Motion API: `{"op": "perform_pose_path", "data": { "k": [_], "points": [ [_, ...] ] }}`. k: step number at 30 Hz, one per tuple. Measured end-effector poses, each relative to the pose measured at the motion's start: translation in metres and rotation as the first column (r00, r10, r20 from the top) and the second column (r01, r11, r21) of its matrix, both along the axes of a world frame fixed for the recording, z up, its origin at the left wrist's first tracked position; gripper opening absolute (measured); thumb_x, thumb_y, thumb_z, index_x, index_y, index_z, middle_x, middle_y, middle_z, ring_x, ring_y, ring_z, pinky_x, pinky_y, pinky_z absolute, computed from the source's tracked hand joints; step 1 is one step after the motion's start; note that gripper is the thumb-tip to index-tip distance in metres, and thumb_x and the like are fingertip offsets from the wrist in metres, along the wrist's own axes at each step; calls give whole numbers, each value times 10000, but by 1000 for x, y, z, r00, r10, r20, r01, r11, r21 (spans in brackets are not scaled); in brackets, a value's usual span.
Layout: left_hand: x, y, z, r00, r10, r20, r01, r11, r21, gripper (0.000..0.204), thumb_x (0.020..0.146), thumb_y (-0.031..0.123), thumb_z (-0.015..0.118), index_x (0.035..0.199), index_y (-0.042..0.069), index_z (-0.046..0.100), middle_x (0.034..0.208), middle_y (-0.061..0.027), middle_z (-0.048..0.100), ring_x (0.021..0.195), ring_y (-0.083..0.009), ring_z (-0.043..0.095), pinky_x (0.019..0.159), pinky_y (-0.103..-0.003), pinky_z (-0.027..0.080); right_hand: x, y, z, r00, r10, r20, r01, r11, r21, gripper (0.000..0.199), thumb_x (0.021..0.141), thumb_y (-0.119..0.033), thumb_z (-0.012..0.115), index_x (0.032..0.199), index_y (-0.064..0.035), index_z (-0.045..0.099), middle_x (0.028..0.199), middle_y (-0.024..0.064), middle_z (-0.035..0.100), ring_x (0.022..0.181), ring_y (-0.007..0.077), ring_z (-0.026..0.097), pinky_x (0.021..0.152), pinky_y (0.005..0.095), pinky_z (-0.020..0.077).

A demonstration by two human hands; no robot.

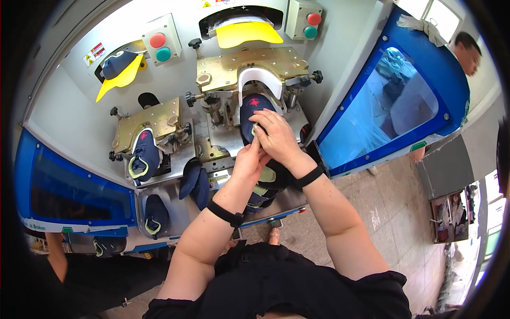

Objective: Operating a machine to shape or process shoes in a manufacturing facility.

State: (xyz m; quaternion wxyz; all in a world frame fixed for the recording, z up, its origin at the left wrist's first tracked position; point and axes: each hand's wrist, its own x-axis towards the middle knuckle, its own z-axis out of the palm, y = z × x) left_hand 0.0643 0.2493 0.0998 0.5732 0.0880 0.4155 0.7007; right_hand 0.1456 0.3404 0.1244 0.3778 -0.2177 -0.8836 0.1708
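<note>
A dark navy shoe upper [254,105] with a red mark on its toe lies toe-first in the white U-shaped pad [261,77] of the right-hand machine station. Across its opening my right hand [279,137] is closed, fingers bent over the pale green collar. Just below, my left hand [249,164] grips the near end, its fingertips meeting those of the right hand. The hands hide most of the heel part. In the left station sits a matching navy shoe upper [144,154], untouched, its pale green lining facing me.
Navy insole-shaped pieces [195,183] and another shoe [155,212] lie on the metal ledge. More shoes [265,186] sit beneath my wrists. Blue-framed guards [388,106] flank the machine. Red and green buttons [162,45] are on its back wall. A person [467,53] is at the far right.
</note>
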Motion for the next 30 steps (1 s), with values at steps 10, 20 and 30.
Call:
{"op": "perform_pose_path", "data": {
  "k": [10,20,30],
  "points": [
    [-3,0,4,999,-31,-39,28,998,-64,478,1000,446,553,1120,-17,527,1043,-122,665,940,-216,679,860,-362,567,-2,-2,7,996,14,-90,-10,999,49,209,878,-174,605,1056,-79,659,1152,118,647,1130,339,575,998,445,451],
    [-4,4,-7,995,-60,-75,51,991,-123,545,1000,461,551,1195,-46,499,1086,-162,655,985,-249,672,864,-369,556,-8,11,2,998,-19,57,19,1000,6,225,922,-243,580,1076,-101,663,1266,119,640,1227,323,563,1026,427,461],
    [-1,1,-10,989,-44,-142,26,991,-130,536,1004,457,544,1167,-53,512,1056,-171,659,927,-246,685,808,-350,576,-6,12,-3,999,-34,24,35,999,-15,196,910,-214,573,1050,-112,665,1212,123,666,1194,324,582,1005,432,476]
  ]
}}
